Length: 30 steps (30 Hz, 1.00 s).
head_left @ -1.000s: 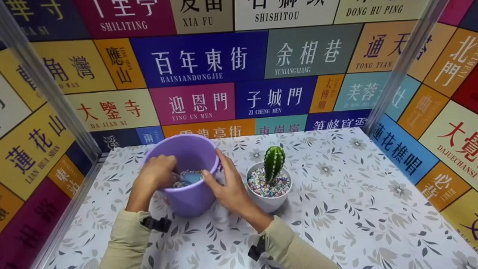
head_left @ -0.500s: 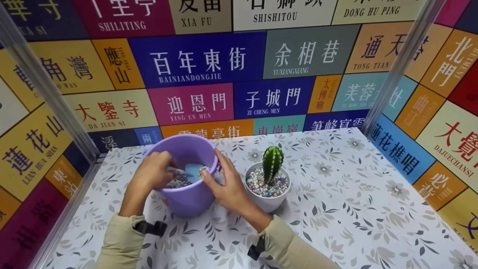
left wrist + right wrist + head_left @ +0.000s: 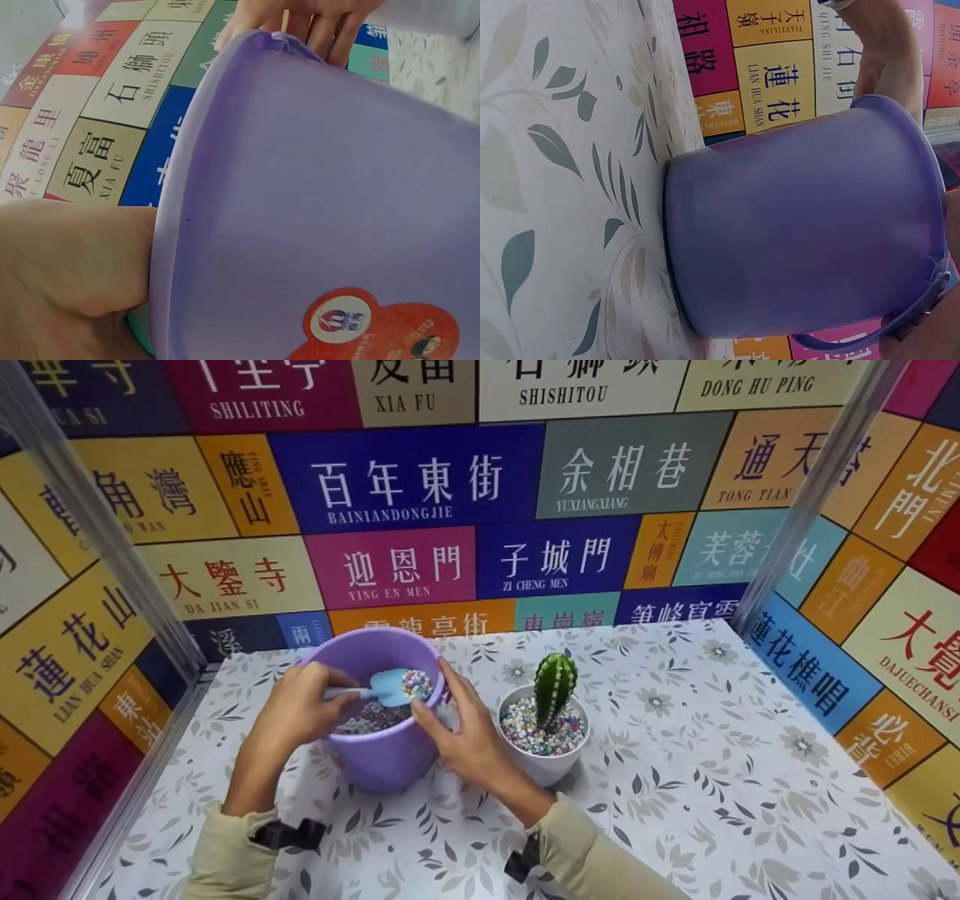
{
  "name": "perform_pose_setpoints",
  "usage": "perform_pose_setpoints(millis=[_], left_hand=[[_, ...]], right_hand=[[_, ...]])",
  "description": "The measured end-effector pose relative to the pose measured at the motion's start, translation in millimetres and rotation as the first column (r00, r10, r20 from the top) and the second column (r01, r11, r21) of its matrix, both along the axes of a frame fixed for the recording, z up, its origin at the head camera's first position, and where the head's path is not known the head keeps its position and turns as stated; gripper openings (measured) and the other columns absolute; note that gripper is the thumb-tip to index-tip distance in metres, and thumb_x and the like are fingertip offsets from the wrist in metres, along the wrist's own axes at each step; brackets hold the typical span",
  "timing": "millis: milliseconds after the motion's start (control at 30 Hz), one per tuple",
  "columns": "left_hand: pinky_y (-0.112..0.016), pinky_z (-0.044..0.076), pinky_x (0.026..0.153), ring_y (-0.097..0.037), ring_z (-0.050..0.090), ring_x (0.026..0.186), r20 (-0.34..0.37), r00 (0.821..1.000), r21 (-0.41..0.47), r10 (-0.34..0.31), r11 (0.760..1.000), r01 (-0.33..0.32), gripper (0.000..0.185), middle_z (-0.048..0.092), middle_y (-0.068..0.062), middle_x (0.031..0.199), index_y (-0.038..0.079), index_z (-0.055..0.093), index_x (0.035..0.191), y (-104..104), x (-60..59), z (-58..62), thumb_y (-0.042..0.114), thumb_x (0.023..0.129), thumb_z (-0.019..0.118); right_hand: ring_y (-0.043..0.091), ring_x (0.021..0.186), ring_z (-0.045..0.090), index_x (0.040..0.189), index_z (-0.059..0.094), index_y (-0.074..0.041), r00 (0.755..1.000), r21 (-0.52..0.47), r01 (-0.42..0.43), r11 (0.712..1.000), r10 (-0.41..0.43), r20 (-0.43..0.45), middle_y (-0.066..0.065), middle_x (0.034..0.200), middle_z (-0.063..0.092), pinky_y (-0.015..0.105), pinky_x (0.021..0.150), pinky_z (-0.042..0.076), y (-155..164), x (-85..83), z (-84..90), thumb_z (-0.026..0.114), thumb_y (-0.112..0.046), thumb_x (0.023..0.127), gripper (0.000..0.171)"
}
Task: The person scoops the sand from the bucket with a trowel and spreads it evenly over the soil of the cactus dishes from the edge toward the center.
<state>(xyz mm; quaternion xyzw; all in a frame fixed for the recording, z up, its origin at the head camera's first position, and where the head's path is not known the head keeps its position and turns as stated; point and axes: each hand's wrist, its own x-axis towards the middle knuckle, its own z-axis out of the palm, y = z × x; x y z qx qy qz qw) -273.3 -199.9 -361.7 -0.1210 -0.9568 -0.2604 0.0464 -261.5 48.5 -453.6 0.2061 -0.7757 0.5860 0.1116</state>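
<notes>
My left hand (image 3: 296,705) reaches over the rim of a purple bucket (image 3: 382,761) and grips the handle of a small light-blue shovel (image 3: 388,687). Multicoloured pebbles (image 3: 416,685) are heaped at the shovel's tip, which is held inside the bucket near its right wall. More pebbles (image 3: 367,720) cover the inside below. On the bucket's right side, my right hand (image 3: 465,735) holds the rim, thumb at the edge and fingers outside. The right wrist view shows the bucket's purple carry handle (image 3: 855,345) hanging beside those fingers. In the left wrist view the bucket wall hides the shovel's blade.
Just right of the bucket stands a white pot (image 3: 551,769) of coloured pebbles with a green cactus (image 3: 555,682). Both are on a table (image 3: 697,810) with a leaf-patterned cover. Panels with printed signs (image 3: 409,476) enclose the back and sides.
The shovel has risen from down in the bucket to near the rim, now carrying pebbles, as my left hand lifted slightly. The right hand keeps its hold on the rim.
</notes>
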Motion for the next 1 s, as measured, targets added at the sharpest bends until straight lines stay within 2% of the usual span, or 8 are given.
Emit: perform_pose_setpoints(millis=[167,333,567,733,1000], left_hand=[[-0.062,0.052,0.107,-0.042,0.071,0.121,-0.045,0.998,0.033,0.049,0.998,-0.047,0.021,0.082,-0.018,0.117,0.004,0.083,0.116,2.6,6.7,-0.3,0.016,0.101,0.076],[-0.061,0.052,0.107,-0.042,0.072,0.12,-0.073,0.996,0.056,0.056,0.997,-0.052,0.021,0.081,-0.019,0.118,0.004,0.083,0.117,3.8,13.2,0.2,0.016,0.101,0.075],[-0.061,0.052,0.11,-0.043,0.07,0.126,-0.102,0.993,0.064,0.061,0.996,-0.055,0.024,0.081,-0.018,0.123,0.003,0.082,0.121,2.7,22.0,0.7,0.016,0.101,0.075],[-0.061,0.052,0.111,-0.042,0.069,0.129,-0.098,0.993,0.081,0.069,0.995,-0.061,0.025,0.08,-0.017,0.125,0.003,0.081,0.122,0.8,26.6,0.7,0.015,0.102,0.075],[-0.061,0.05,0.113,-0.042,0.068,0.131,-0.095,0.992,0.111,0.084,0.991,-0.073,0.025,0.08,-0.016,0.124,0.003,0.081,0.123,0.2,34.7,0.4,0.014,0.101,0.075]], right_hand=[[0.027,0.163,0.035,0.172,0.026,-0.031,1.0,0.004,-0.002,1.0,0.002,0.013,0.002,0.177,0.034,0.055,0.133,0.025,3.7,1.9,0.0,0.07,-0.045,0.105,0.082],[0.027,0.165,0.032,0.173,0.024,-0.031,1.0,0.018,-0.01,1.0,0.01,0.015,0.003,0.178,0.031,0.055,0.133,0.024,7.2,3.2,0.1,0.07,-0.046,0.105,0.083],[0.024,0.164,0.034,0.173,0.026,-0.016,0.996,0.021,-0.061,0.998,0.063,-0.056,0.006,0.178,0.032,0.049,0.132,0.028,13.5,6.8,-3.5,0.067,-0.041,0.107,0.081],[0.021,0.164,0.033,0.172,0.027,-0.016,0.99,0.052,-0.094,0.994,0.098,-0.101,0.005,0.178,0.032,0.044,0.133,0.03,20.9,14.0,-7.5,0.068,-0.035,0.107,0.079],[0.02,0.163,0.036,0.17,0.033,-0.015,0.977,0.093,-0.129,0.987,0.143,-0.161,0.003,0.175,0.038,0.046,0.132,0.033,38.5,30.3,-10.4,0.071,-0.025,0.105,0.076]])
